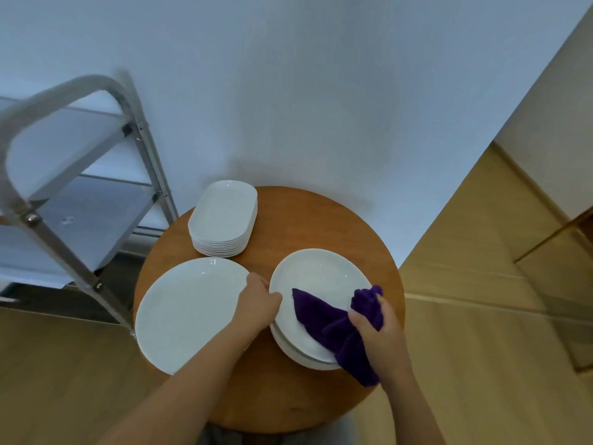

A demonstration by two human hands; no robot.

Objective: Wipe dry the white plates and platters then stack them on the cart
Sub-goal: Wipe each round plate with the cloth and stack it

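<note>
At lower centre of the frame, my left hand (258, 300) gripped the rim of the top white round ceramic plate (316, 284) on its stack, while my right hand (373, 322) clutched a purple cloth (324, 322) on it. Wiping looked underway; next, I judged, came carrying it to the metal cart (80, 194) at upper left.

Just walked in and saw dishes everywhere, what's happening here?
A person is drying white plates at a round wooden table. The left hand grips the rim of the top plate of a small stack, while the right hand holds a purple cloth on it. The cart holds no plates that show.
</note>
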